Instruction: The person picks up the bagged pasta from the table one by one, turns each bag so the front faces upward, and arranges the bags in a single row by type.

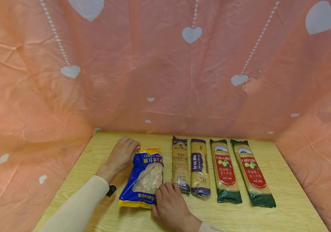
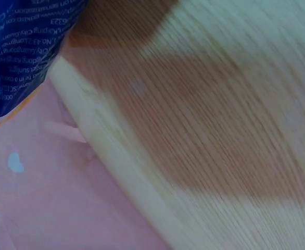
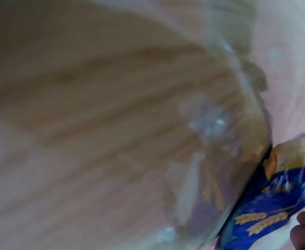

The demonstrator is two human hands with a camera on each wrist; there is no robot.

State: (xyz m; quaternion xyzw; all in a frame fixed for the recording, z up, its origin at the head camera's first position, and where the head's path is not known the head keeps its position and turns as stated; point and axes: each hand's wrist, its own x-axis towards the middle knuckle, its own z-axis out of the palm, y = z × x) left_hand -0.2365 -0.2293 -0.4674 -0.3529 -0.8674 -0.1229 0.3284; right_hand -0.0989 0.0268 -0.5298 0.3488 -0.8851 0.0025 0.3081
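A blue and yellow bag of shell-like pasta with a see-through window stands slightly tilted on the table in the head view. At its upper left corner, my left hand grips the edge with curled fingers. My right hand pinches the lower right corner. The bag's printed back shows in the left wrist view, with one fingertip at the frame's edge. In the right wrist view, the bag's blue side appears beside my fingers; a blurred clear wrapper fills much of that picture.
Right of the bag lie a purple-ended spaghetti pack, a lasicilia spaghetti pack and two green-ended Olivoila packs in a row. A small black object shows by the left wrist. Pink heart-patterned cloth surrounds the wooden table.
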